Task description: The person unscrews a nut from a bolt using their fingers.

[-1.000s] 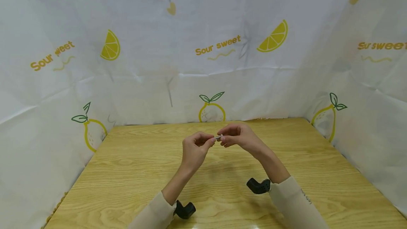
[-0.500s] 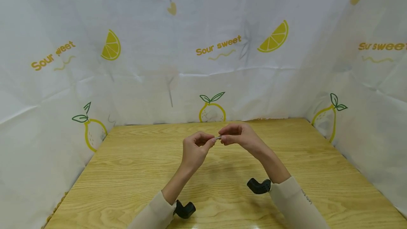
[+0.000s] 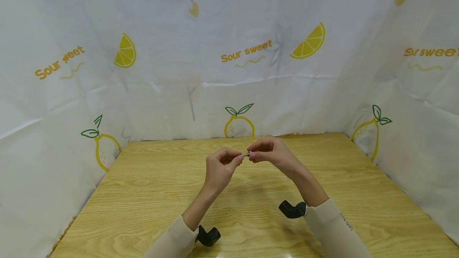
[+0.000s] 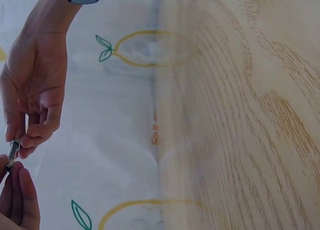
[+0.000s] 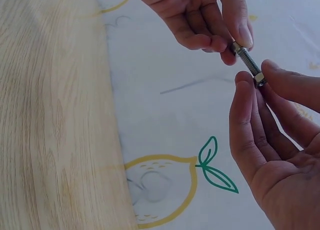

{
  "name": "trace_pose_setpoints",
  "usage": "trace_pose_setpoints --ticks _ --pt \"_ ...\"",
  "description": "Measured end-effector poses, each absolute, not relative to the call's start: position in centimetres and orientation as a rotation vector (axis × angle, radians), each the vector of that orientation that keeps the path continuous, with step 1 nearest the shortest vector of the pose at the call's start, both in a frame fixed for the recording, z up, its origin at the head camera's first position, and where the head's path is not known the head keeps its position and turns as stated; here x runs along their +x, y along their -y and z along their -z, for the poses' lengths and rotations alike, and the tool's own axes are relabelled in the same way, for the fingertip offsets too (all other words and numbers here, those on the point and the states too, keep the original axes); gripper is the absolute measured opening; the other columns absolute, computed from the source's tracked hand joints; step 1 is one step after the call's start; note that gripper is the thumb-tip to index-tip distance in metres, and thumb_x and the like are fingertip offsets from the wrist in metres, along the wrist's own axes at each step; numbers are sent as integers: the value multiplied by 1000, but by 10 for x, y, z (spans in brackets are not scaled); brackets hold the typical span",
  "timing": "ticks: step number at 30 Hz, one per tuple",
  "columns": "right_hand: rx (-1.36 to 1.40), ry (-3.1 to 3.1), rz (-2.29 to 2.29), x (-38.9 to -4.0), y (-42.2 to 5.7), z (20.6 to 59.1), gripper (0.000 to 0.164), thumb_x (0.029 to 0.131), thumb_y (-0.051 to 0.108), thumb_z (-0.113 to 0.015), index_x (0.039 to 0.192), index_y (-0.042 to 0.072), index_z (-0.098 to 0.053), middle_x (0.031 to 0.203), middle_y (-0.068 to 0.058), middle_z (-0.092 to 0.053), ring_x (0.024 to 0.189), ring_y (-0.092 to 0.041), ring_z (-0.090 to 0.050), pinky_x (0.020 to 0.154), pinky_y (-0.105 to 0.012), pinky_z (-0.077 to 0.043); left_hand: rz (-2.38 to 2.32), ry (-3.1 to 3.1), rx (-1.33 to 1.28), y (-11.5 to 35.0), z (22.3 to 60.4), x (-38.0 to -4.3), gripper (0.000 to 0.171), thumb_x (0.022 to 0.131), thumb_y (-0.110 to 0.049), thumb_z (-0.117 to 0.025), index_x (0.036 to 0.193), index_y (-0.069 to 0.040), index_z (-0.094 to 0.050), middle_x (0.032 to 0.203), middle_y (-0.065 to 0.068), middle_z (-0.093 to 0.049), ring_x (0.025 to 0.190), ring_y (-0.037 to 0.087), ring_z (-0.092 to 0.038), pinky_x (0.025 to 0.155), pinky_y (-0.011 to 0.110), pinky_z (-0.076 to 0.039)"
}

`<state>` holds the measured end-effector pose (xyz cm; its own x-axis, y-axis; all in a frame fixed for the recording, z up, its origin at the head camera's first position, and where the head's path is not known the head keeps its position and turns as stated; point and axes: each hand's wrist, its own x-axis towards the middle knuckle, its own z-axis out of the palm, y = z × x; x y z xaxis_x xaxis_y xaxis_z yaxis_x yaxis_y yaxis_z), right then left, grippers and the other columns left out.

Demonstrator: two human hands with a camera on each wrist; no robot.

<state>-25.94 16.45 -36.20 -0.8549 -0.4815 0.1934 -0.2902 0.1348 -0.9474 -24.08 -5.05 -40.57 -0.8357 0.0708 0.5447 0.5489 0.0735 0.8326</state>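
Note:
A small threaded metal bolt [image 5: 250,62] is held in the air between both hands, above the far half of the table. At its one end, the head sits pinched by the thumb and fingers of my left hand [image 3: 218,170]. A hex nut [image 5: 259,79] is on the opposite end, between the thumb and fingertips of my right hand [image 3: 279,157]. Threads show along the shank between the nut and the head in the right wrist view. The left wrist view catches the bolt [image 4: 13,152] only near its left border, partly covered by fingers.
Below the hands spreads a wood-grain table [image 3: 161,194]. White sheeting [image 3: 161,102] printed with lemons encloses its back and sides. A black wrist-mounted device [image 3: 209,236] sits at the left cuff, and another black device [image 3: 292,209] at the right cuff.
The right fingertips shift slightly around the nut, which is covered half a second ago and shows a little again now. The left hand stays almost still.

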Motion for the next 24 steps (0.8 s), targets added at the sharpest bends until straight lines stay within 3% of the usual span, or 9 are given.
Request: trace_pose_setpoints --ticks 6,20,24 --pt "-756 -2237 1786 -260 -166 363 33 98 10 -70 125 -9 -65 102 -5 -76 89 -15 -74 86 -36 -63 1834 1991 -615 50 405 -241 5 92 -10 -79 95 -5 -80 88 14 -78 80 41 -74 70 24 -61" --pt "-777 -2244 1781 -261 -166 362 30 99 10 -69 124 -7 -66 106 -3 -74 95 -19 -74 90 -36 -62 1810 2005 -603 51 405 -241 5 92 -10 -79 94 -6 -80 87 12 -78 75 23 -75 68 23 -60" --pt "-771 -2233 1775 -261 -166 362 33 99 10 -68 126 -9 -64 106 -1 -74 95 -21 -75 88 -35 -62 1824 1997 -605 51 406 -241 7 92 -11 -79 95 -5 -80 87 14 -77 77 30 -75 69 24 -61"
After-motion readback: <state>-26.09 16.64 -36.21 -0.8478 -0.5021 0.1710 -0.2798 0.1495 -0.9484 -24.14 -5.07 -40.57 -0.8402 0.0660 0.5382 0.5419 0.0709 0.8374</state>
